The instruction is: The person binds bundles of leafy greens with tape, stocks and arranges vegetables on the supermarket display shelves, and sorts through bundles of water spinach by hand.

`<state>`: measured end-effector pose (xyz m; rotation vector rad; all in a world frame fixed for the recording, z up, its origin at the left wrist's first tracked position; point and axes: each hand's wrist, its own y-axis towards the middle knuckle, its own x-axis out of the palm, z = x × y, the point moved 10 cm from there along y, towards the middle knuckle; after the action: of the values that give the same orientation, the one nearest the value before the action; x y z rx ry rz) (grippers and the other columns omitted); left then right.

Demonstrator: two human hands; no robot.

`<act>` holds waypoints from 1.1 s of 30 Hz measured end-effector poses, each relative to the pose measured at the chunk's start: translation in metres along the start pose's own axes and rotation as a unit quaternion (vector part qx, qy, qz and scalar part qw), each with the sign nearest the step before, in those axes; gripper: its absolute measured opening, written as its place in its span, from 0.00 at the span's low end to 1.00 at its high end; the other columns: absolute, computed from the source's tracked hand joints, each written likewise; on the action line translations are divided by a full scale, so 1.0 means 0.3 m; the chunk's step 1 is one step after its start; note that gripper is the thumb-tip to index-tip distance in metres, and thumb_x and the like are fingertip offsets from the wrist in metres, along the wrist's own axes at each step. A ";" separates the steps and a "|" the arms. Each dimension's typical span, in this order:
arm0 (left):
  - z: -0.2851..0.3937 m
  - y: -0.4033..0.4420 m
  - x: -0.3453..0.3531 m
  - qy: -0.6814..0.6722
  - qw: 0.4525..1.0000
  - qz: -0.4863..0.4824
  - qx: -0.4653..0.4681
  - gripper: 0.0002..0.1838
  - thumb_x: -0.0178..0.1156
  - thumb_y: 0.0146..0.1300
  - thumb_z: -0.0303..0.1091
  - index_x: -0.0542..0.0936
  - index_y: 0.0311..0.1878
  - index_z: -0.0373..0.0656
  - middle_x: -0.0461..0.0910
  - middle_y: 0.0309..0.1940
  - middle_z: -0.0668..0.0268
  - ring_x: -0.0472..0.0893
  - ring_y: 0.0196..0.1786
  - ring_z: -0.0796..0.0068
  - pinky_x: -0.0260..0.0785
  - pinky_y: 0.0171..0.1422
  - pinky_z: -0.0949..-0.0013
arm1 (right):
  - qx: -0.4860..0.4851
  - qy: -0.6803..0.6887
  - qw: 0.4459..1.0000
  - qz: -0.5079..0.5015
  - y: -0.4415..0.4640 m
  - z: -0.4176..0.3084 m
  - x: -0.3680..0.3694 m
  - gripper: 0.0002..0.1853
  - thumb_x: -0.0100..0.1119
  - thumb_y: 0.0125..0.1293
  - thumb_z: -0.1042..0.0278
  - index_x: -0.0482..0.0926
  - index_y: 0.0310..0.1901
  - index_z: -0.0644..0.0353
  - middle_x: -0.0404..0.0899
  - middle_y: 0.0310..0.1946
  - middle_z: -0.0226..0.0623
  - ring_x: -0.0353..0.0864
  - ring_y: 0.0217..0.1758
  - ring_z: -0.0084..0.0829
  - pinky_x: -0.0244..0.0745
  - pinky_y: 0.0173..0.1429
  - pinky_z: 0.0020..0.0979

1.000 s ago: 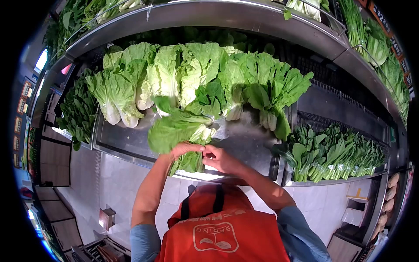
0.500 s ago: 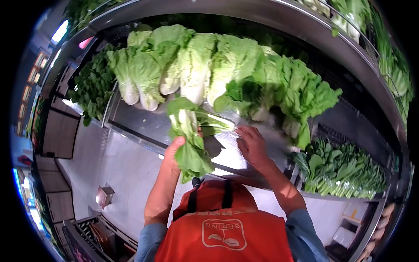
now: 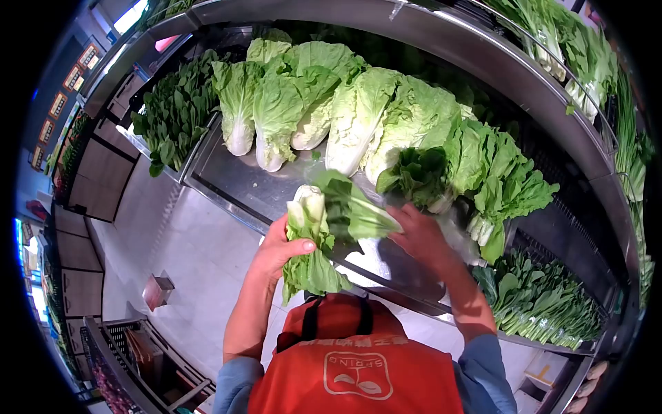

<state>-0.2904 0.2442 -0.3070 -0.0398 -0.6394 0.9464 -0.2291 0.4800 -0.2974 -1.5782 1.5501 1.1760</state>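
Observation:
My left hand [image 3: 281, 250] is wrapped round a bunch of leafy greens [image 3: 307, 222], its pale stem end pointing up and its leaves hanging down over the shelf's front edge. A loose leaf with a pale stalk [image 3: 358, 214] stretches from beside that bunch to my right hand [image 3: 417, 234], whose fingers are closed on the stalk end, slightly blurred. Behind both hands, cabbage heads [image 3: 358, 114] lie in a row on the metal tray [image 3: 231, 169], stem ends toward me. Dark leafy greens [image 3: 417, 171] rest on the row, just beyond my right hand.
Dark green bunches [image 3: 176, 107] stand at the left of the tray; wrapped leafy bunches [image 3: 545, 297] fill a tray at the right. A curved metal shelf edge [image 3: 441, 34] runs across the top. Crates [image 3: 138, 366] stand low at the left.
The held bunch now stands stem end up in my left hand. My right hand has pulled a leaf away to the right. The view has shifted, with the shelf turned in the frame.

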 end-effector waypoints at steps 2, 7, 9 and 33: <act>0.061 -0.011 0.034 0.095 0.995 -0.005 0.021 0.43 0.78 0.43 0.28 0.71 0.66 0.37 0.80 0.53 0.66 0.79 0.55 0.73 0.70 0.65 0.66 | -0.021 0.074 0.996 -0.051 -0.015 -0.066 -0.128 0.23 0.71 0.56 0.61 0.79 0.52 0.57 0.76 0.40 0.37 0.82 0.38 0.40 0.78 0.42 0.38; 0.017 0.012 0.195 0.125 0.983 -0.133 -0.014 0.48 0.79 0.40 0.32 0.69 0.68 0.36 0.79 0.58 0.60 0.79 0.57 0.71 0.71 0.64 0.65 | -0.078 0.235 0.967 -0.065 0.010 -0.211 -0.280 0.20 0.75 0.53 0.63 0.81 0.47 0.57 0.78 0.37 0.36 0.80 0.38 0.33 0.76 0.40 0.33; -0.063 0.020 0.233 0.138 0.970 -0.192 -0.054 0.50 0.79 0.42 0.26 0.66 0.72 0.39 0.75 0.62 0.68 0.73 0.64 0.75 0.62 0.72 0.68 | -0.084 0.293 0.952 -0.007 0.040 -0.252 -0.294 0.18 0.76 0.54 0.65 0.81 0.45 0.58 0.78 0.35 0.31 0.79 0.36 0.26 0.74 0.39 0.29; -0.146 0.017 0.163 0.341 0.925 0.050 0.162 0.30 0.71 0.58 0.29 0.70 0.62 0.34 0.80 0.46 0.63 0.81 0.47 0.71 0.75 0.53 0.68 | 0.205 0.486 0.844 0.096 -0.009 -0.193 0.121 0.38 0.66 0.64 0.54 0.60 0.68 0.65 0.76 0.52 0.47 0.77 0.56 0.41 0.70 0.62 0.39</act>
<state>-0.2509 0.2952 -0.3204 -0.1020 0.1685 1.0469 -0.2201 0.4130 -0.3070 -1.8212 2.4155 -0.0131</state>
